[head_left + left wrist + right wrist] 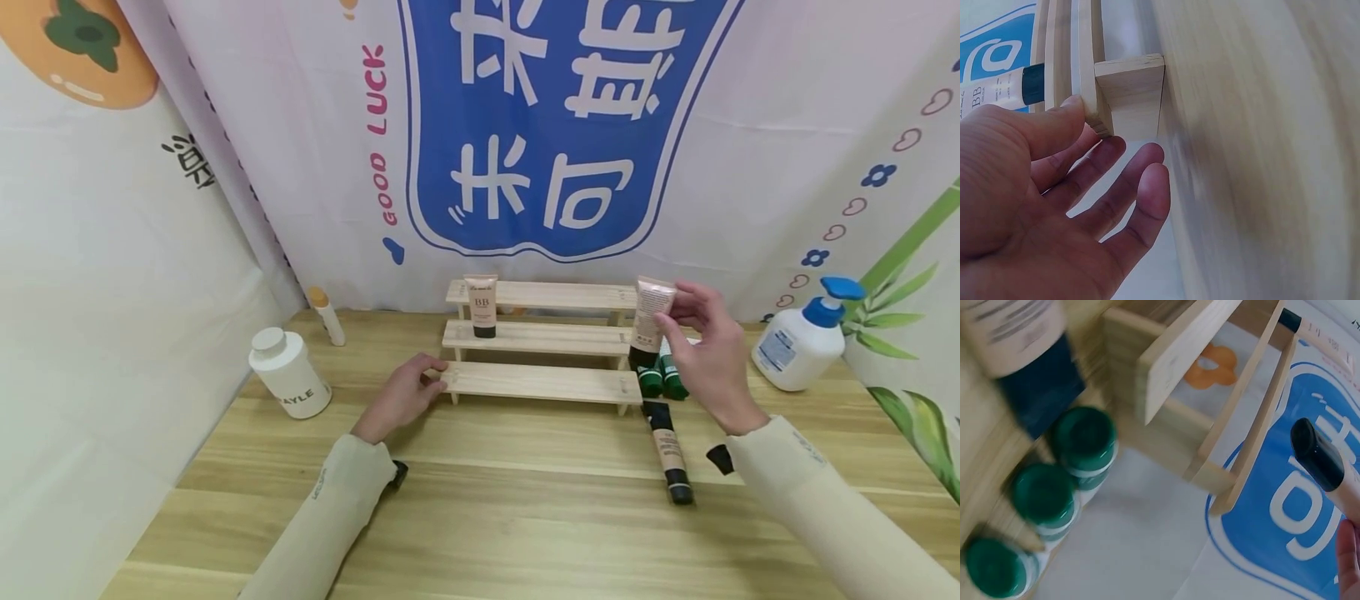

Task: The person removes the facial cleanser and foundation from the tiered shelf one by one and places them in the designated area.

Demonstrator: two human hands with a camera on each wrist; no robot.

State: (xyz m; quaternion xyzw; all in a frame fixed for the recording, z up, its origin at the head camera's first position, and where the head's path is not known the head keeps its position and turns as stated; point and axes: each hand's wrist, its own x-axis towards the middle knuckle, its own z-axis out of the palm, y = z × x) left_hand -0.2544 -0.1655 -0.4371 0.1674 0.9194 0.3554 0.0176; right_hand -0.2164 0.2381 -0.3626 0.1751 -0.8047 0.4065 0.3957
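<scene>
A three-step light wooden display rack [543, 382] stands against the back cloth. My left hand [405, 393] pinches the left end of its lowest step; in the left wrist view, the thumb lies on the board [1090, 75] and the other fingers spread below its end. My right hand [711, 358] holds a beige cosmetic tube [651, 321] with a black cap, cap down, at the rack's right end. In the right wrist view, that tube's cap [1317, 453] appears apart from the rack. A similar BB cream tube [482, 307] stands upright at the left of the middle step.
Another black-capped beige tube [667, 450] lies on the table right of the rack. Green-capped containers [1044, 494] lie behind it. A white pump bottle [798, 346] stands far right; a white jar [291, 375] and an orange-topped white stick [327, 318] are left.
</scene>
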